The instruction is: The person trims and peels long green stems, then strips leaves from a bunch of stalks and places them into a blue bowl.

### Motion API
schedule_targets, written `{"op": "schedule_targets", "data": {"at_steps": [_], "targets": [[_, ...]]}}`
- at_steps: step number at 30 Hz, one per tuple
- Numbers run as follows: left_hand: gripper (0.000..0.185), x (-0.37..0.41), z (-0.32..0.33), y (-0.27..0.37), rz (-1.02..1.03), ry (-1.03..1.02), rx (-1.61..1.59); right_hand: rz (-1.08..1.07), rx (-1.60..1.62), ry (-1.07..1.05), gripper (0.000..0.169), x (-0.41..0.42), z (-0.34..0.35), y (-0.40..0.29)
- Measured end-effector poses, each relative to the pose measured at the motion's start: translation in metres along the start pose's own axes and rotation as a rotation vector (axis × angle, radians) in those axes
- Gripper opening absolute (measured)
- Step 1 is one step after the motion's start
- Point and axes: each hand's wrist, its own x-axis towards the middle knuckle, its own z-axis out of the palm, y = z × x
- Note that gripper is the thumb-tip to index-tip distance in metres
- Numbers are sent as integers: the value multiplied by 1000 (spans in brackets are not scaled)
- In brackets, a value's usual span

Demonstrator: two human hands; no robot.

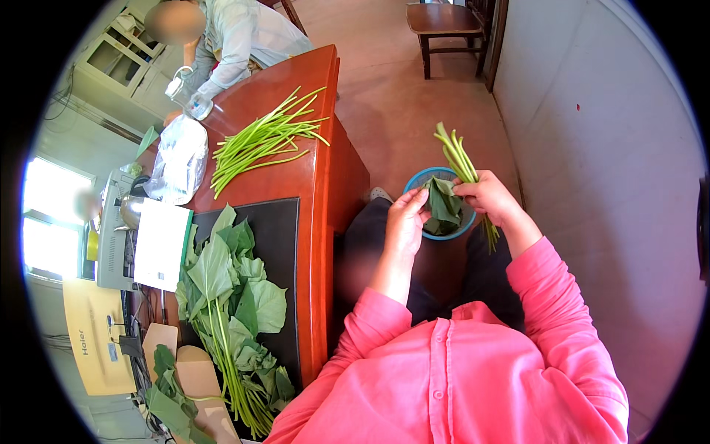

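Note:
In the head view my right hand (483, 194) grips a small bunch of green stems (461, 155), whose ends stick out above and below the fist. Its thumb and fingertips also reach the edge of a dark green leaf (444, 202). My left hand (407, 213) pinches the other side of that leaf. Both hands are above a blue plastic basket (413, 180) on the floor between my legs. More leaf matter shows inside the basket, partly hidden by the held leaf. On the desk lies a heap of leafy stalks (233, 294).
A pile of bare stems (266, 139) lies on the wooden desk (324, 183) at my left, near a plastic bag (180, 155) and a clear jug (188, 97). A person (244, 44) leans at the desk's far end. A wooden chair (444, 22) stands by the wall (582, 166).

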Motion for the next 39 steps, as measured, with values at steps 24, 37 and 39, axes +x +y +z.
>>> {"op": "schedule_targets", "data": {"at_steps": [24,37,39], "targets": [[35,7,-7,-14,124,203,491,129,-65,-115,17,9,-10,3],[25,5,-4,-10,246,346,800,-124,-450,104,16,9,-6,13],[27,-5,4,-8,667,452,1015,-202,-578,311,16,13,-10,12]]}}
